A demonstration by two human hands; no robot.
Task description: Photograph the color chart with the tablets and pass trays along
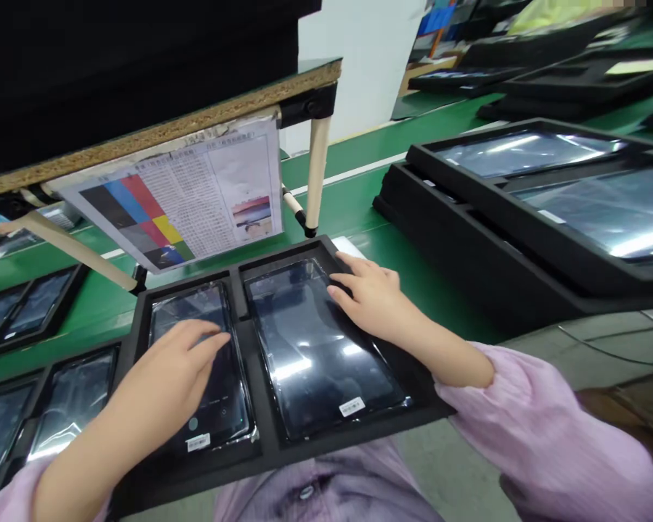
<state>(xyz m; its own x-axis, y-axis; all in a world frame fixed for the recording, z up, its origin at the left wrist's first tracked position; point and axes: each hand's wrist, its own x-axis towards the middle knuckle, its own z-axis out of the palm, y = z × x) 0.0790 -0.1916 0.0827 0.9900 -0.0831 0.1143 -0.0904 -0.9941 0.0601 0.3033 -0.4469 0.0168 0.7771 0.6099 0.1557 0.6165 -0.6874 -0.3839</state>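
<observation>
A black foam tray (272,453) lies in front of me with two tablets in plastic film side by side in its slots. My left hand (182,359) is over the left tablet (231,402), fingers loosely bent and holding nothing; whether a fingertip touches the screen I cannot tell. That screen shows faint marks near its lower end, above a white barcode label (199,442). At the upper right edge of the right tablet (310,341) is my right hand (370,293), its fingers spread. This tablet's screen is dark and reflects the lights. It too carries a barcode label (352,407).
A stack of black trays (468,250) with tablets stands at right on the green bench (348,163). More tablet trays (59,319) lie at left. A wooden shelf (196,105) on pipe legs overhangs the back, with a printed colour sheet (196,188) hanging below.
</observation>
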